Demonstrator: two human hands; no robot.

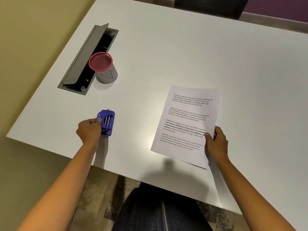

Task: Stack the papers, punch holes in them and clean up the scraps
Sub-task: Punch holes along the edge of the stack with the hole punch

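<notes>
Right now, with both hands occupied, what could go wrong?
1. The right hand pinches the papers at one edge, part lifted; sheets could slide out of alignment.
2. The pink-rimmed cup stands right beside the open cable hatch; a knock from the left hand moving the punch could tip it in.

A single view comes from a camera worn on the person's head, facing forward and steeply down over the white bench [166,55]. It sits close. Both forearms enter from the bottom edge, the left hand [89,130] and right hand [216,142] lie mid-frame, and the person's lap [158,212] shows below the near edge. The wide lens (the bench runs out of frame at right) reaches a dark chair [211,5] at the far side.
</notes>
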